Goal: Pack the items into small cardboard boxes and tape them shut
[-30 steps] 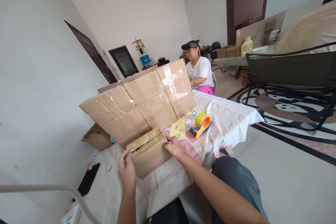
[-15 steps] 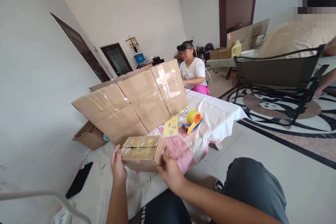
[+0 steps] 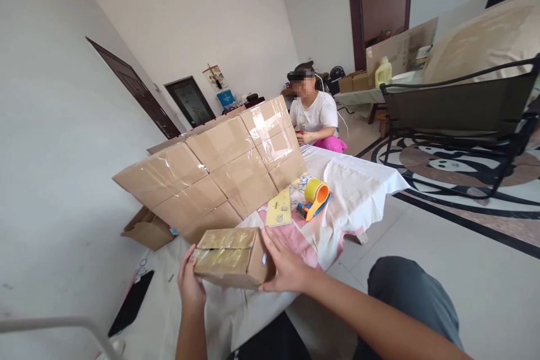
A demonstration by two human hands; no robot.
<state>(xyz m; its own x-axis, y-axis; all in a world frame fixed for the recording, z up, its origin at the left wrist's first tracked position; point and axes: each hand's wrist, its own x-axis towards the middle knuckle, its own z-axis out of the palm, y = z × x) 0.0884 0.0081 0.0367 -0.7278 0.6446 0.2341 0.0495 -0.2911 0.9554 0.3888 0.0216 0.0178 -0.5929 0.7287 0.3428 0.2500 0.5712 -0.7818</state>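
Observation:
A small cardboard box (image 3: pixel 230 256) with a taped top is held between both my hands just above the cloth-covered table (image 3: pixel 358 188). My left hand (image 3: pixel 189 284) grips its left end, fingers curled round the side. My right hand (image 3: pixel 283 267) presses against its right end with fingers wrapped on the face. Behind the box rises a stack of sealed cardboard boxes (image 3: pixel 211 174) shiny with clear tape.
A yellow and orange tape dispenser (image 3: pixel 314 198) and a yellow card (image 3: pixel 279 208) lie on the table to the right. A person in a white shirt (image 3: pixel 314 115) sits at the far end. A dark folding chair (image 3: pixel 459 118) stands right; an open carton (image 3: pixel 145 229) and black phone (image 3: pixel 131 304) lie left.
The small box has been turned and lowered toward me between both hands. My right hand slid from its top corner to its right end.

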